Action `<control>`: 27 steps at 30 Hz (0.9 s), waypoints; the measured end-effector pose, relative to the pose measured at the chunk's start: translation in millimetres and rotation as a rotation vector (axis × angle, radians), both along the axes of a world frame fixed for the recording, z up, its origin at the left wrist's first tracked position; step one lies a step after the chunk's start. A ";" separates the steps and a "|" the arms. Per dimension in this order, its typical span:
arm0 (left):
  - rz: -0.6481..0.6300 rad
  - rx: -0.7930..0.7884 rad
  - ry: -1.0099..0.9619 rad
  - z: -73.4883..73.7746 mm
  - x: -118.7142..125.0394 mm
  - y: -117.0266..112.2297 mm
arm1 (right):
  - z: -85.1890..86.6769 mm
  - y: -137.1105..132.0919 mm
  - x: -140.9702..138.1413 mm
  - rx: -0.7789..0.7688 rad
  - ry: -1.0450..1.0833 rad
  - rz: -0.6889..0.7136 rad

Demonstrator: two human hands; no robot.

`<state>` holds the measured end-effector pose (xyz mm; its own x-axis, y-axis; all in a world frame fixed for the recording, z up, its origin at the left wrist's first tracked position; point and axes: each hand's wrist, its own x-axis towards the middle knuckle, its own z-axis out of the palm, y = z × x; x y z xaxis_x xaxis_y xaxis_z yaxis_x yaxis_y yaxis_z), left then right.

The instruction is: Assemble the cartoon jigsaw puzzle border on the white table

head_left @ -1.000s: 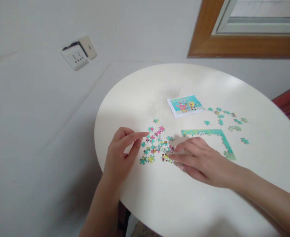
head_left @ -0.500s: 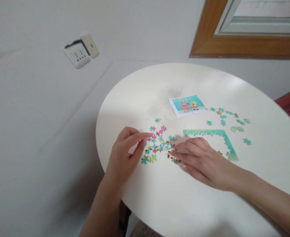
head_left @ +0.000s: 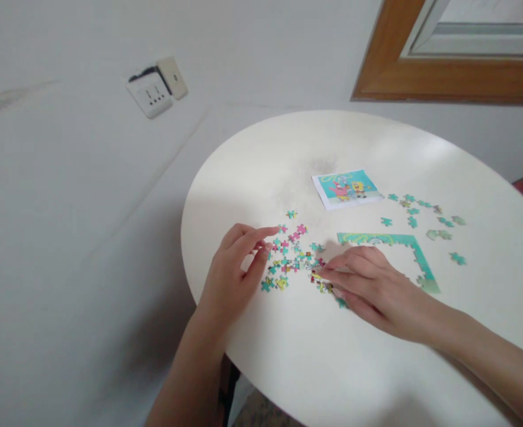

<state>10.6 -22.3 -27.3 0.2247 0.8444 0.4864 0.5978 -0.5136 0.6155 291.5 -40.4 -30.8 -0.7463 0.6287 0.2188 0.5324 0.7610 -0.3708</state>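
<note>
My left hand (head_left: 236, 270) hovers at the left side of a pile of small jigsaw puzzle pieces (head_left: 295, 264) in teal, pink and yellow. Its index finger reaches over the pieces, with the thumb apart from it. On the pile's right side, my right hand (head_left: 377, 287) rests with its fingertips touching some pieces; its thumb and index finger are apart. A teal puzzle piece (head_left: 342, 303) shows beneath the right thumb. Behind the right hand lies a partly joined puzzle border (head_left: 424, 264), its lower left hidden by that hand.
A printed cartoon picture card (head_left: 348, 188) lies farther back on the round white table (head_left: 252, 166). Several loose teal pieces (head_left: 412, 222) are scattered to the right of it. The wall carries a socket (head_left: 152, 95), and a wood-framed window (head_left: 443, 77) is at upper right.
The view has shifted slightly, moving everything a little to the right. My left thumb and index finger are somewhat farther apart. A teal piece now shows below my right thumb.
</note>
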 end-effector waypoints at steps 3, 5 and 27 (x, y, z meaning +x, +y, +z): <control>-0.004 0.003 -0.003 0.5 0.4 -0.2 | 0.5 -0.3 0.0 0.003 0.005 0.000; -0.004 0.000 -0.007 0.6 0.4 0.1 | 0.5 -0.5 0.0 0.001 0.003 -0.006; -0.027 0.006 -0.016 -2.9 -2.1 1.6 | 16.2 -3.8 -53.9 0.166 -0.117 0.076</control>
